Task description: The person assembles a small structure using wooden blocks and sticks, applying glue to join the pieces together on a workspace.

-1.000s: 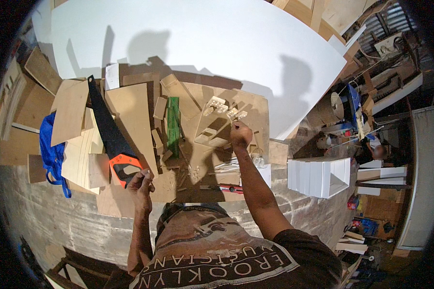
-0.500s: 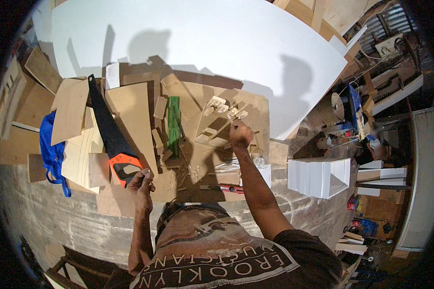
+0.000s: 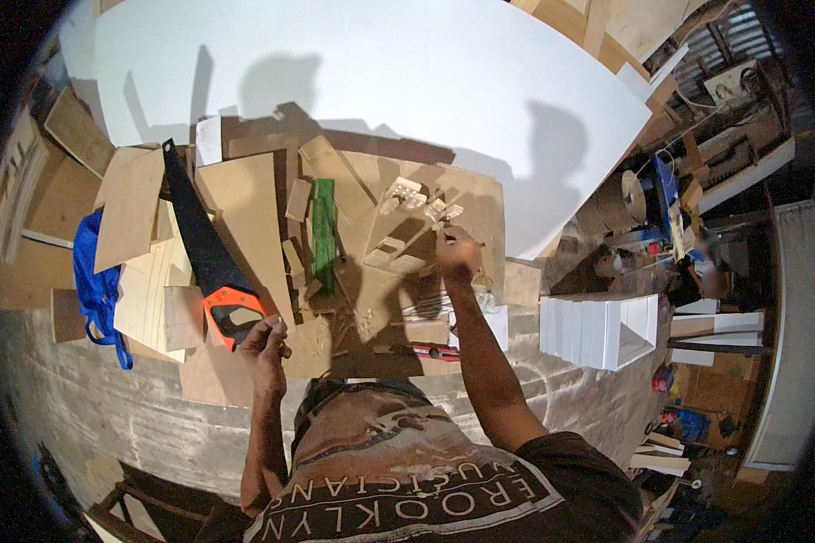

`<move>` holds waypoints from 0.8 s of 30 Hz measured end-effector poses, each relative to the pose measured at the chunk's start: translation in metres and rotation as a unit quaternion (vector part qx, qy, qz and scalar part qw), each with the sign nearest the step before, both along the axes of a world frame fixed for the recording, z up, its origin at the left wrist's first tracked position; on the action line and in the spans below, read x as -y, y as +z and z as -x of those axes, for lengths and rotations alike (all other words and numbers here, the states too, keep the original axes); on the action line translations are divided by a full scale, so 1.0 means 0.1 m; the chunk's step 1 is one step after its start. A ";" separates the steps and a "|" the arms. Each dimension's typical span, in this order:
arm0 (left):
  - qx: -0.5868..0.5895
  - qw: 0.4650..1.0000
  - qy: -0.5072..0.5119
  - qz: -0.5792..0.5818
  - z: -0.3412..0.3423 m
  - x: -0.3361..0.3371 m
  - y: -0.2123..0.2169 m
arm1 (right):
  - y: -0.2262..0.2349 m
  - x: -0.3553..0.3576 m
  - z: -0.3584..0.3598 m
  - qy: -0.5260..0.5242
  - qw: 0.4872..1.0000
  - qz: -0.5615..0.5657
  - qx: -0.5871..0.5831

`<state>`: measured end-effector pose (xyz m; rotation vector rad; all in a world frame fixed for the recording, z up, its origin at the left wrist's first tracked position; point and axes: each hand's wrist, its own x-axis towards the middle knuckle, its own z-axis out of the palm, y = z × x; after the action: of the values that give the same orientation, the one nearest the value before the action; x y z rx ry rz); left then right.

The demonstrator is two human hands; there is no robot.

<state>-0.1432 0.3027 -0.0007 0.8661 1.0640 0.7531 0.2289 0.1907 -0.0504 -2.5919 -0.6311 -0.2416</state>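
Note:
A handsaw (image 3: 199, 226) with a black blade and an orange-and-black handle lies slantwise over boards on the left. At the handle's lower right edge is my left hand (image 3: 264, 351), its fingers curled and thumb pressed against them; whether it pinches anything is hidden. My right hand (image 3: 460, 255) is closed over the brown work board (image 3: 484, 204), fingertips together; what is in them is too small to make out. Just beyond its fingertips lie small wooden blocks with holes (image 3: 409, 192). Thin wooden pieces (image 3: 391, 249) lie to its left.
A green strip (image 3: 324, 235) lies among wood offcuts in the middle. A red tool (image 3: 435, 351) rests at the near edge. Blue cloth (image 3: 95, 271) hangs at the left. A large white panel (image 3: 380, 72) spans the far side; white box-like pieces (image 3: 598, 330) stand at right.
My right hand has drawn slightly back toward me and to the right, away from the small holed blocks. My left hand and the saw stay nearly in place.

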 end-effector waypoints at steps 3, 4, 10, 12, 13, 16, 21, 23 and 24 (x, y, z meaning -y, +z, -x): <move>0.006 1.000 -0.014 -0.013 0.00 0.00 -0.07 | 0.25 0.34 -0.09 0.112 0.931 -0.326 -0.122; 0.003 1.000 -0.015 -0.012 0.01 0.01 -0.08 | 0.34 0.47 -0.13 0.110 0.931 -0.325 -0.125; 0.011 1.000 -0.022 -0.014 -0.06 0.11 -0.10 | 0.44 1.62 -0.30 -0.028 0.960 -0.220 -0.171; 0.005 0.999 -0.034 -0.011 -0.11 0.15 -0.01 | 0.44 1.80 -0.21 -0.018 0.987 -0.087 -0.132; 0.008 0.999 -0.035 -0.011 -0.13 0.16 0.01 | 0.43 1.87 -0.17 -0.024 0.988 -0.080 -0.134; 0.014 0.999 -0.039 -0.020 -0.18 0.22 0.09 | 0.36 2.07 -0.16 0.013 0.995 -0.043 -0.084; 0.023 0.999 -0.033 -0.034 -0.20 0.31 0.07 | 0.15 2.06 -0.22 0.084 0.989 0.086 -0.082; 0.020 0.998 -0.046 -0.027 -0.21 0.35 0.11 | 0.01 2.07 -0.29 0.137 0.981 0.113 -0.075; 0.024 0.998 -0.046 -0.030 -0.22 0.36 0.12 | -0.07 2.10 -0.32 0.137 0.982 0.111 -0.070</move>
<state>-0.1211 0.2663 0.0118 0.9376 0.9573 0.7284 0.2610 -0.0194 -0.0574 -2.6586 -0.9998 0.1059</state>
